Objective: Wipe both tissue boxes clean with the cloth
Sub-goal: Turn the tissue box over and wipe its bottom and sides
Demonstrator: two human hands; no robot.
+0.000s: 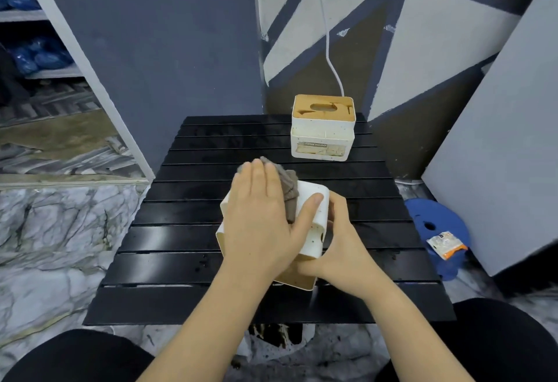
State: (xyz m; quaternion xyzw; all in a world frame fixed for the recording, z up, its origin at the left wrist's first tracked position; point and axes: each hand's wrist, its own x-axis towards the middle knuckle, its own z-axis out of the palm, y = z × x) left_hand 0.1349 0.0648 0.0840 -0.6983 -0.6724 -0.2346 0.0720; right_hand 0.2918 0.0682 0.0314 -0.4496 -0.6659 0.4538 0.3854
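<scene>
Cloth (287, 188), grey-brown and bunched, lies pressed under the flat left hand (259, 215) on top of the near tissue box (312, 224), which is tipped on its side in the middle of the black slatted desk (169, 267). The left grip is a spread palm with fingers straight and pointing away, pinning the cloth against the box rather than pinching it; only the cloth's far and right edges show past the fingers. The right hand (341, 249) closes its grip around the box's right-hand end, thumb lying over the white upper face and the other fingers wrapped behind, where they are hidden. The box's wooden lid seems to face the person, though the hands cover most of it.

The relation that matters is this: the box's long side runs roughly left to right between the two hands, and the cloth sits on its upper face, so a wiping stroke would likely travel along that face while the right hand steadies the end.

The second tissue box (322, 128) stands upright at the far right of the desk, well apart from both hands, wooden lid up and label facing near. The right hand is the nearer one to it. Speckles on its white wall suggest it still wants wiping.
</scene>
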